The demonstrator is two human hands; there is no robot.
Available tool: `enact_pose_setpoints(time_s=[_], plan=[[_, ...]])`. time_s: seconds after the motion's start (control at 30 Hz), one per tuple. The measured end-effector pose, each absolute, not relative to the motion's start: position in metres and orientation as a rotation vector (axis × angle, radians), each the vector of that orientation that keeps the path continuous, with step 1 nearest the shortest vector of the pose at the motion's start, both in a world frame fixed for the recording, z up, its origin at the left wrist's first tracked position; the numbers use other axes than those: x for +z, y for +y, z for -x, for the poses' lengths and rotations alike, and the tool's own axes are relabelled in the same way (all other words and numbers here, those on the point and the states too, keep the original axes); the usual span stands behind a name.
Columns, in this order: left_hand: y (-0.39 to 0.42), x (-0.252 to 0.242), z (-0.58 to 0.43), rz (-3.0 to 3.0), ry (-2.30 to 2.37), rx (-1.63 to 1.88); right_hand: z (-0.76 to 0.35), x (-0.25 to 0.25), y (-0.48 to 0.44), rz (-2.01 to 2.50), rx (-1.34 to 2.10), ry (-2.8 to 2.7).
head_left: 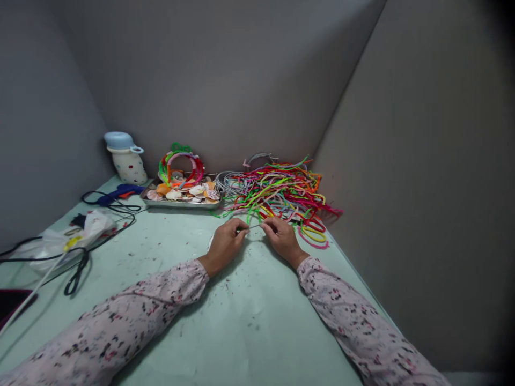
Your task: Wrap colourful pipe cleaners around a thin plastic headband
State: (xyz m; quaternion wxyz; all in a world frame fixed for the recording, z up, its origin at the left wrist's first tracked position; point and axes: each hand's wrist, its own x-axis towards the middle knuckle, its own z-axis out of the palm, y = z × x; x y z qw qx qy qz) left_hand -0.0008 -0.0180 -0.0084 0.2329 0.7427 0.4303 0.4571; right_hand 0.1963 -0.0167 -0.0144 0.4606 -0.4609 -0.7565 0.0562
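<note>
My left hand (226, 241) and my right hand (282, 240) are raised a little over the middle of the table, close together. Between them runs a short, thin grey strand (255, 226). Each hand pinches one end of it between thumb and fingers. It looks like wire or a pipe cleaner, but I cannot tell which; its ends are hidden in my fingers. Just beyond my hands lies a tangled heap of colourful pipe cleaners (281, 187). A coil of grey strands (233, 183) sits at the heap's left side.
A metal tray (183, 205) of seashells (174, 195) stands at the back, with pipe-cleaner rings (197, 166) on it. Left of it are a blue-lidded bottle (129, 165), a blue tool (115, 195), black cable (131, 217) and a plastic bag (94, 224). Grey walls enclose the table (225, 343).
</note>
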Motion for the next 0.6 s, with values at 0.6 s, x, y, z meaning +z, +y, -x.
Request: enact_pose_setpoints(time_s=[0.6], plan=[[-0.0170, -0.0116, -0.0001, -2.032, 1.235, 1.212, -0.1977, -0.0140, -0.0161, 1.159, 0.155, -1.859]])
